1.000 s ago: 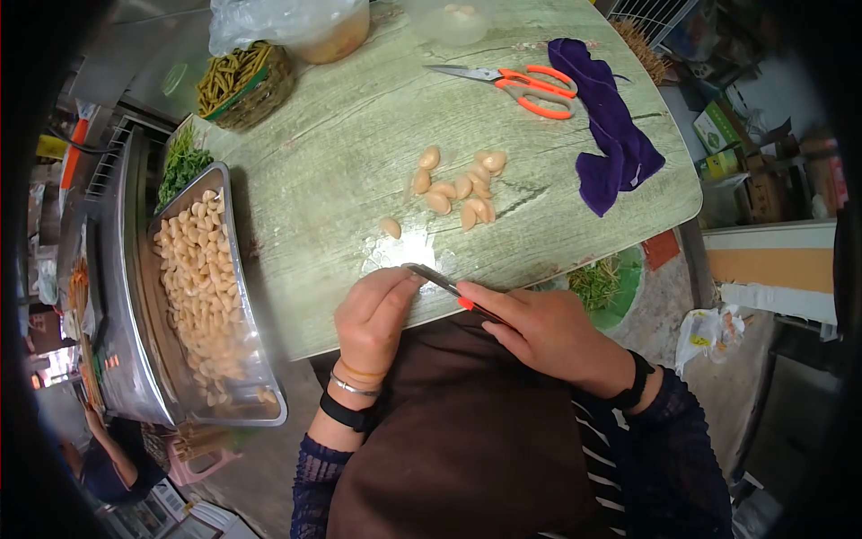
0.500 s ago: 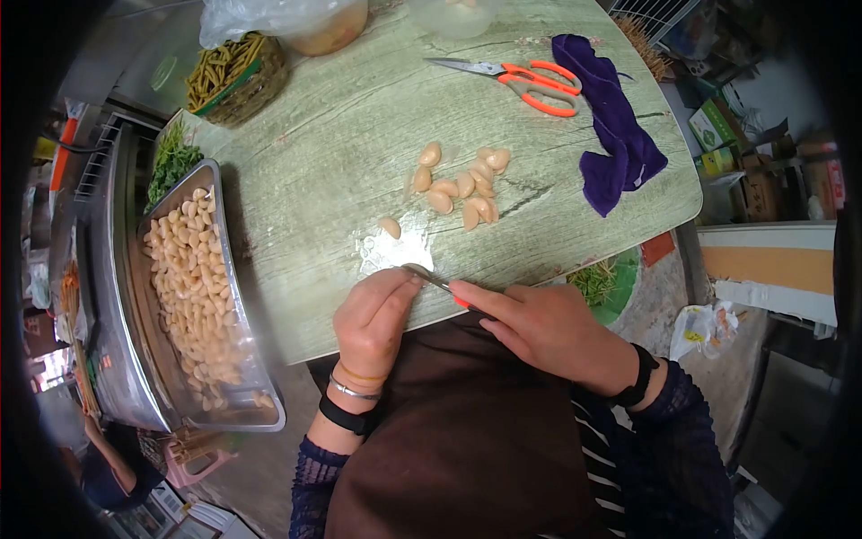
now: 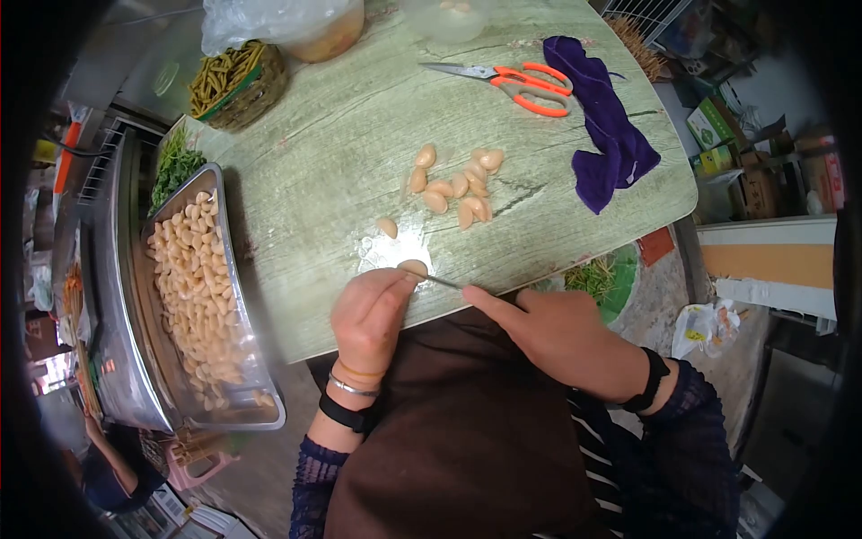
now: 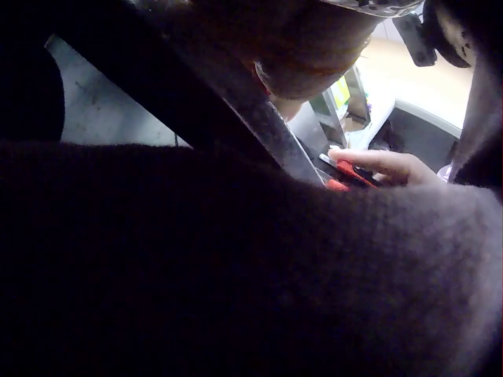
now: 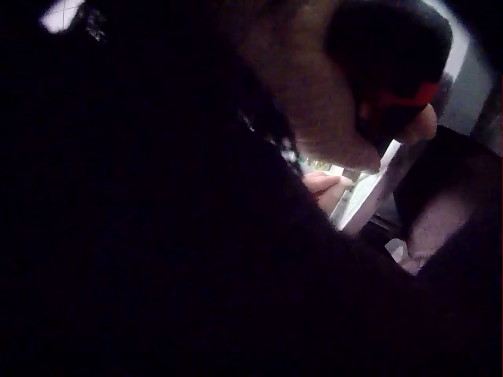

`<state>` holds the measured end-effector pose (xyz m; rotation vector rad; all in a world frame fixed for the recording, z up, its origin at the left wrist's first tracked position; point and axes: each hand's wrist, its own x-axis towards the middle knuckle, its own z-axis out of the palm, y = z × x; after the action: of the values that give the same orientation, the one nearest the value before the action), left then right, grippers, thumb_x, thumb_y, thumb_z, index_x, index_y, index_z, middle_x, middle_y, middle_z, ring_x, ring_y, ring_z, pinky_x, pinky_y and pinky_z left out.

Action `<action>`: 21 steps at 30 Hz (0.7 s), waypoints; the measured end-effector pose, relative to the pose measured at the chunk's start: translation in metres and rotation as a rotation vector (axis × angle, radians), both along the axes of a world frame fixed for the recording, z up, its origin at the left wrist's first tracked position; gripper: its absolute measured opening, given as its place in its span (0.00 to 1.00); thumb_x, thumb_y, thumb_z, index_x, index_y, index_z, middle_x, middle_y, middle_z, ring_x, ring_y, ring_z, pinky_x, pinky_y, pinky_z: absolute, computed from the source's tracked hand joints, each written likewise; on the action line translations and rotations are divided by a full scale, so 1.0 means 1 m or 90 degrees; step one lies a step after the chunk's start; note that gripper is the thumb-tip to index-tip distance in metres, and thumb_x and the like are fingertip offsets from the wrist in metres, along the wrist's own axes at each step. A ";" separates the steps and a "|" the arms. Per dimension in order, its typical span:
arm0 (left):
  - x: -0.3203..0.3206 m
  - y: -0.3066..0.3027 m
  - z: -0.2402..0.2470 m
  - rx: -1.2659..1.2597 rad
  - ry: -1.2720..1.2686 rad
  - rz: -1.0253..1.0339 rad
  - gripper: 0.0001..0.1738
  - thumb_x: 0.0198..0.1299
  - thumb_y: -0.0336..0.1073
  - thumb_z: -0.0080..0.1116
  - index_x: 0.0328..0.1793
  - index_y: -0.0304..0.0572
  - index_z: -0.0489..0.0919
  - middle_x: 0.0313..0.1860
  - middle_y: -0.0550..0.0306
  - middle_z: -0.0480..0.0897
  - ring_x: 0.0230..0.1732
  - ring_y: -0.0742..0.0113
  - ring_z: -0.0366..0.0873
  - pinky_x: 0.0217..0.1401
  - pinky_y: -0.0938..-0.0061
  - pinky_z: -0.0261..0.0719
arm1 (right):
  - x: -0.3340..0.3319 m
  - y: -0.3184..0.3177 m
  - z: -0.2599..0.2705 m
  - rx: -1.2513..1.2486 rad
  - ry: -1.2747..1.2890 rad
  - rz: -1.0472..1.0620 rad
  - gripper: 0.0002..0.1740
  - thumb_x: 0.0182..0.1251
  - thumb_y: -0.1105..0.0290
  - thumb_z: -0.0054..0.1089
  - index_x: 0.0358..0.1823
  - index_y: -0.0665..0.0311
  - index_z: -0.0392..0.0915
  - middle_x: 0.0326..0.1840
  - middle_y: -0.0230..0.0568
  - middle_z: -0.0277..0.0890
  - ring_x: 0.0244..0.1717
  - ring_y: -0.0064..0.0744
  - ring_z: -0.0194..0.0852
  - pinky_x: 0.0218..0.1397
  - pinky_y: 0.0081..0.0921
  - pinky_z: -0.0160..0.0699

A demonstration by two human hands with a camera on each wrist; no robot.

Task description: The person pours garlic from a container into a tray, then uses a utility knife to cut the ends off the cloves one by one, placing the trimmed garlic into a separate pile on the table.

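At the table's near edge my left hand (image 3: pixel 364 310) pinches a pale beige oval piece (image 3: pixel 413 268) between thumb and fingertips. My right hand (image 3: pixel 561 337) grips a small knife (image 3: pixel 444 283), index finger stretched along it, and the blade's tip reaches the piece by the left fingertips. Red and black parts of the handle (image 4: pixel 355 171) show in the left wrist view. One loose pale piece (image 3: pixel 387 227) lies just beyond my left hand on a wet patch. Farther off sits a group of similar pieces (image 3: pixel 437 190). The right wrist view is mostly dark.
A metal tray (image 3: pixel 280 409) full of pale pieces stands left. Orange-handled scissors (image 3: pixel 530 88) and a purple cloth (image 3: pixel 611 135) lie at the far right of the table. A basket of green beans (image 3: pixel 238 85) stands far left, a green basin (image 3: pixel 620 292) below the right edge.
The pale piece at my left fingertips has come into fuller view. My right hand has turned and shifted slightly right, its knife now showing less of the handle.
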<state>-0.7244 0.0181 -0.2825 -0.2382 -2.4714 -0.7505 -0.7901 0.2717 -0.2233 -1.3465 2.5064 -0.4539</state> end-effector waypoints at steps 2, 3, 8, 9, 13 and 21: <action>0.000 -0.001 -0.001 0.000 -0.007 0.004 0.13 0.53 0.22 0.73 0.44 0.41 0.87 0.44 0.54 0.87 0.42 0.54 0.86 0.43 0.65 0.85 | 0.001 0.013 0.002 0.002 -0.039 -0.027 0.34 0.69 0.71 0.61 0.78 0.48 0.72 0.27 0.39 0.74 0.26 0.41 0.81 0.28 0.37 0.78; -0.003 0.000 0.001 0.020 -0.020 0.008 0.12 0.53 0.22 0.73 0.44 0.41 0.87 0.43 0.54 0.87 0.42 0.54 0.86 0.43 0.64 0.85 | 0.001 0.018 -0.001 -0.006 -0.072 -0.046 0.34 0.70 0.70 0.63 0.78 0.46 0.73 0.29 0.40 0.78 0.29 0.41 0.83 0.31 0.36 0.80; -0.032 0.012 -0.002 0.057 -0.087 -0.005 0.14 0.55 0.24 0.76 0.47 0.41 0.85 0.46 0.52 0.85 0.41 0.54 0.86 0.41 0.67 0.85 | -0.002 0.032 -0.012 -0.231 -0.152 -0.186 0.35 0.68 0.69 0.69 0.78 0.48 0.72 0.45 0.46 0.88 0.40 0.47 0.90 0.41 0.35 0.86; -0.039 0.016 0.001 0.081 -0.086 -0.007 0.14 0.55 0.24 0.75 0.47 0.41 0.85 0.47 0.51 0.84 0.42 0.55 0.86 0.41 0.67 0.86 | -0.005 0.032 -0.012 -0.254 -0.152 -0.205 0.35 0.68 0.70 0.69 0.77 0.49 0.73 0.48 0.47 0.88 0.42 0.48 0.90 0.43 0.35 0.87; -0.053 0.004 0.013 0.074 -0.082 0.057 0.14 0.56 0.23 0.74 0.49 0.40 0.86 0.52 0.51 0.83 0.43 0.56 0.86 0.43 0.67 0.86 | -0.008 0.030 -0.006 -0.298 -0.165 -0.246 0.33 0.69 0.72 0.69 0.76 0.51 0.75 0.50 0.48 0.88 0.44 0.49 0.90 0.46 0.36 0.87; -0.015 -0.019 0.006 0.066 -0.138 0.037 0.15 0.53 0.23 0.76 0.47 0.40 0.87 0.47 0.51 0.86 0.45 0.54 0.87 0.46 0.67 0.86 | -0.004 0.014 -0.015 -0.270 -0.159 -0.171 0.33 0.71 0.70 0.67 0.77 0.49 0.73 0.53 0.43 0.88 0.44 0.46 0.89 0.46 0.36 0.86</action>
<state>-0.7396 -0.0010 -0.2768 -0.0482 -2.6191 -0.9202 -0.7939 0.2860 -0.2381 -0.9944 2.4688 -1.1885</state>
